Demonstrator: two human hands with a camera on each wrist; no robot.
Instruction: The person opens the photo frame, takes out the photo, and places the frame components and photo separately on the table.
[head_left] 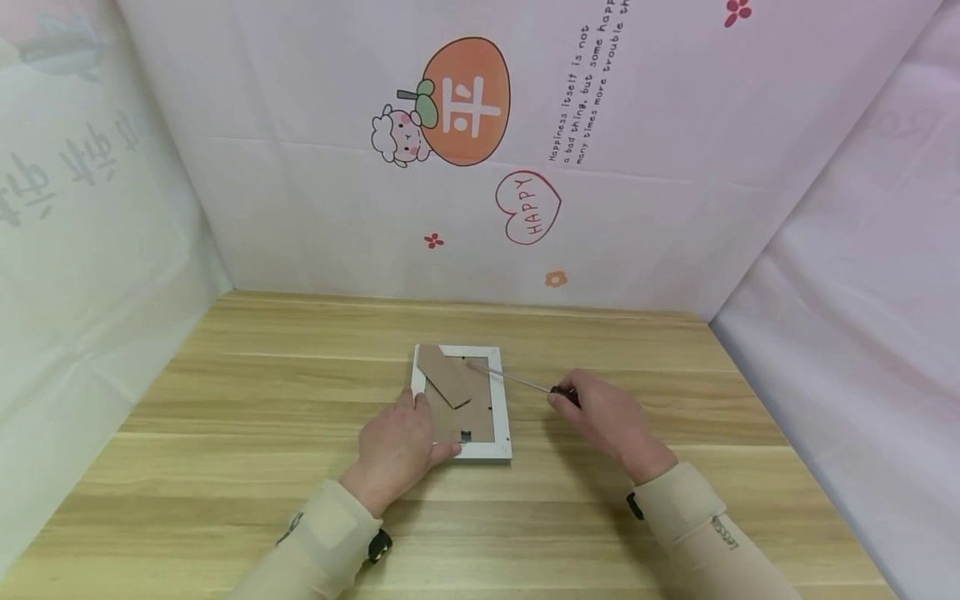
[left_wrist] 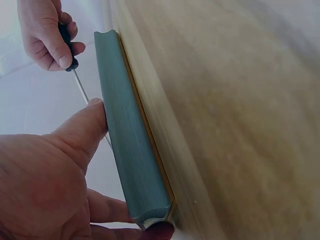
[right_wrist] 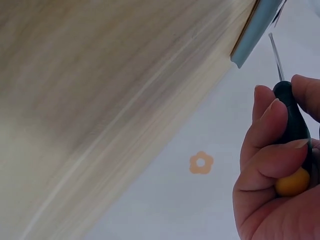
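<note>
A picture frame (head_left: 498, 408) lies face down on the wooden table, white border and brown backing board (head_left: 478, 400) upward. A brown stand leg (head_left: 444, 377) slants across the backing, and a small dark metal clip (head_left: 466, 436) sits near the lower edge. My left hand (head_left: 397, 446) holds the frame's near left corner, fingers along the left side and thumb at the near edge. In my right hand (head_left: 606, 417) is a screwdriver (right_wrist: 291, 117) with a dark handle and yellow end. Its thin shaft reaches over the backing's upper part; whether the tip touches is unclear.
The wood-grain table (head_left: 262, 400) spreads around the frame. Behind it stands a white printed cloth wall (head_left: 322, 225), with more white cloth at the left (head_left: 90, 275) and right (head_left: 855, 317) sides.
</note>
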